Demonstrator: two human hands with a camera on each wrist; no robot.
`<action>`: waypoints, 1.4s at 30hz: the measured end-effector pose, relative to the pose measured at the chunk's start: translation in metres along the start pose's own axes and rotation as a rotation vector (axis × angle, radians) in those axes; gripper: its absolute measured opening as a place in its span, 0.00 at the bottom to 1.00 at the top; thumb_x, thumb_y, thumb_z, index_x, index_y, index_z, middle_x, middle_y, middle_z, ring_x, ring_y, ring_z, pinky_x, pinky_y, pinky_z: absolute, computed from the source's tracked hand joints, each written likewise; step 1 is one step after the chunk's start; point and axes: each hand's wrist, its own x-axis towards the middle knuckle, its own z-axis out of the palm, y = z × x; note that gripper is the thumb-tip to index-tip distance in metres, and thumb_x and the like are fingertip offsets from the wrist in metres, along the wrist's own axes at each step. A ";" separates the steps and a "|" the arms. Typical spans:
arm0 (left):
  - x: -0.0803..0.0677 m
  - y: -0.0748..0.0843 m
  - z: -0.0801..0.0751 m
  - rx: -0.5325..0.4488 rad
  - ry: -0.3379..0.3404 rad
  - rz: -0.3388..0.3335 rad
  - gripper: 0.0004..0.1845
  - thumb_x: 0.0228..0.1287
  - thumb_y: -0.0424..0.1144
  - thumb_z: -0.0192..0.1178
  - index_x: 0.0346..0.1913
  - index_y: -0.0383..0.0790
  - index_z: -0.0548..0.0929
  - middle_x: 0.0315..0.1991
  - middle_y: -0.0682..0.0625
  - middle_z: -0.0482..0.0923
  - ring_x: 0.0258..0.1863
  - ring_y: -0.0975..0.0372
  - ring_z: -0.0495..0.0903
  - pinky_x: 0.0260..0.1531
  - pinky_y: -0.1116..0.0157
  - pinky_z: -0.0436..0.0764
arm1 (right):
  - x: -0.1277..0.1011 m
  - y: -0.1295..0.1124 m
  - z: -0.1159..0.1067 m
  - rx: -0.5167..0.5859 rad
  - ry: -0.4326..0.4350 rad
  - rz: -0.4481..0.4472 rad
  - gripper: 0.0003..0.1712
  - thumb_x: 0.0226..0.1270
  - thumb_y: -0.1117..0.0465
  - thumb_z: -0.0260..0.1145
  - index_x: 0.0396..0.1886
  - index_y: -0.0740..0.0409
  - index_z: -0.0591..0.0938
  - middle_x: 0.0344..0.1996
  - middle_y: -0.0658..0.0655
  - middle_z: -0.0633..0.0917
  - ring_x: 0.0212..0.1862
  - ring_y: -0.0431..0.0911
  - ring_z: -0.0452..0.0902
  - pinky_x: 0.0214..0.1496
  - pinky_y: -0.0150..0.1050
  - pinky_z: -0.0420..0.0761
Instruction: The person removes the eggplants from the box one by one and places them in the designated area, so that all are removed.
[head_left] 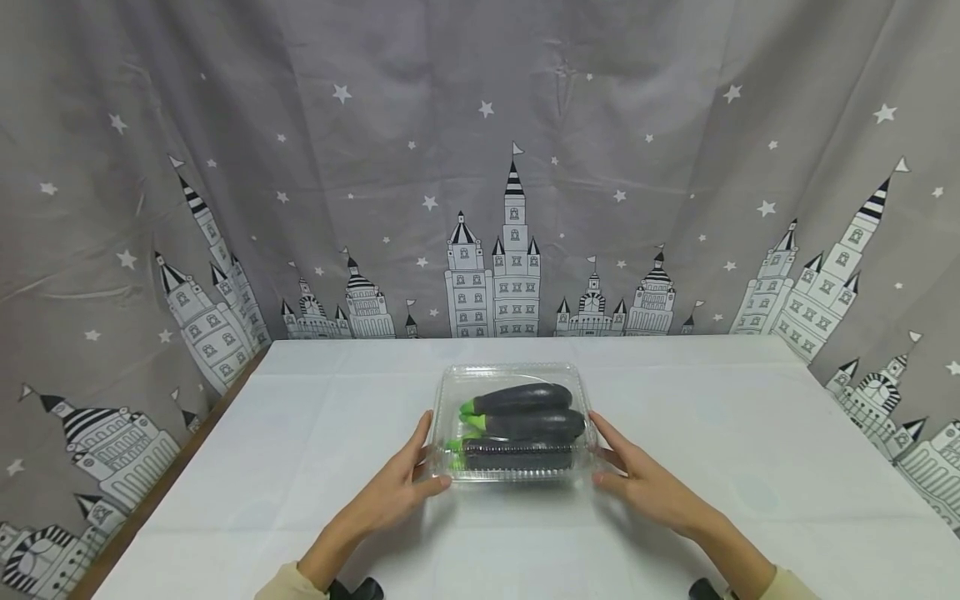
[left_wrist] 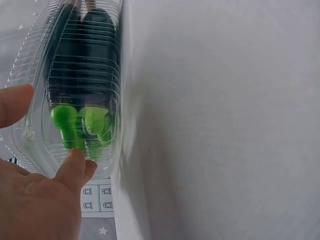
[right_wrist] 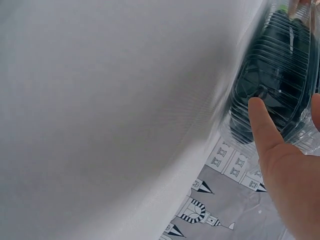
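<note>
A clear plastic clamshell container (head_left: 517, 375) with a ribbed wall sits on the white table, its lid over three dark eggplants (head_left: 521, 425). Their bright green stems (left_wrist: 65, 117) point to the left end. My left hand (head_left: 397, 487) is at that end, fingers fairly straight along the wall and thumb by the near corner. At the opposite end, my right hand (head_left: 637, 479) lies with extended fingers against the side and its thumb near the front corner. In the right wrist view one straight finger (right_wrist: 265, 122) overlaps the ribbed wall. Some fingertips are hidden behind the container.
White cloth covers the table (head_left: 750, 417). A grey curtain (head_left: 600, 167) printed with castles and stars hangs behind and at both sides. Along the left, a brown wooden edge (head_left: 187, 458) shows. Black devices (head_left: 367, 589) sit at the wrists, by the beige sleeves.
</note>
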 end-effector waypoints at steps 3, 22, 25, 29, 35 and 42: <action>0.001 -0.001 0.000 -0.020 -0.010 0.000 0.49 0.66 0.34 0.60 0.78 0.35 0.36 0.78 0.39 0.31 0.73 0.40 0.52 0.69 0.49 0.56 | 0.000 0.000 0.000 0.008 -0.003 0.007 0.46 0.71 0.67 0.59 0.80 0.54 0.44 0.78 0.63 0.42 0.73 0.65 0.53 0.70 0.65 0.50; 0.001 -0.001 0.001 -0.121 -0.033 0.018 0.44 0.68 0.28 0.50 0.77 0.33 0.34 0.78 0.40 0.28 0.73 0.41 0.50 0.71 0.47 0.44 | 0.000 -0.001 0.002 0.024 -0.007 0.078 0.45 0.74 0.65 0.56 0.81 0.48 0.42 0.79 0.60 0.43 0.75 0.64 0.48 0.70 0.67 0.47; 0.001 -0.001 0.001 -0.120 -0.027 0.017 0.44 0.67 0.28 0.50 0.77 0.33 0.35 0.78 0.40 0.29 0.73 0.41 0.51 0.71 0.47 0.44 | 0.000 -0.002 0.001 0.033 -0.003 0.093 0.45 0.73 0.65 0.56 0.81 0.47 0.42 0.79 0.60 0.43 0.75 0.64 0.47 0.70 0.67 0.47; 0.001 -0.002 0.002 -0.128 -0.018 0.028 0.43 0.67 0.28 0.51 0.77 0.31 0.37 0.78 0.39 0.30 0.73 0.40 0.52 0.71 0.48 0.43 | 0.001 -0.003 0.002 0.048 -0.003 0.108 0.45 0.72 0.65 0.55 0.81 0.47 0.42 0.79 0.60 0.43 0.75 0.63 0.47 0.70 0.67 0.47; 0.000 -0.001 0.002 -0.158 -0.020 0.045 0.42 0.67 0.27 0.50 0.76 0.29 0.37 0.78 0.38 0.31 0.72 0.39 0.53 0.71 0.49 0.42 | 0.001 -0.002 0.002 0.067 -0.010 0.109 0.46 0.71 0.67 0.54 0.81 0.48 0.41 0.79 0.59 0.41 0.75 0.63 0.47 0.70 0.67 0.45; 0.002 0.001 0.003 -0.164 -0.006 0.041 0.41 0.68 0.28 0.50 0.77 0.30 0.39 0.79 0.39 0.33 0.71 0.39 0.56 0.71 0.48 0.42 | 0.000 -0.003 -0.002 0.016 0.002 0.102 0.45 0.72 0.65 0.55 0.81 0.48 0.42 0.78 0.62 0.43 0.75 0.64 0.48 0.70 0.67 0.46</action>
